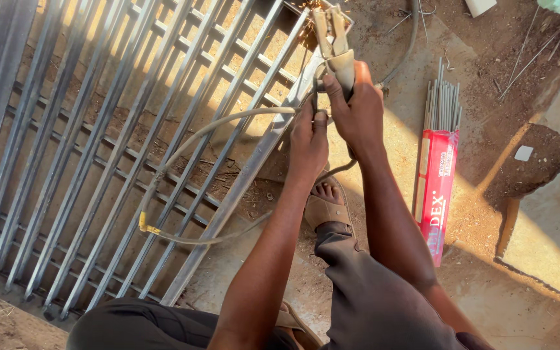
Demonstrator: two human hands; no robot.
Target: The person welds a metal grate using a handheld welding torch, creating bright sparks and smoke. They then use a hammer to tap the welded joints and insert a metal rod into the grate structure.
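My right hand (356,104) grips the handle of a welding electrode holder (332,48), whose jaws point up toward sparks at the top edge of a grey metal grille (118,149) lying on the ground. My left hand (308,139) sits just below and left of it, fingers closed around the grey cable (183,146) where it leaves the holder. The cable loops left over the grille bars and back under my arm.
A red packet of welding rods (437,188) lies on the dirt to the right, grey rods (442,100) sticking out of its top. My sandalled foot (326,204) rests by the grille's frame. A concrete slab (552,240) edges the right side.
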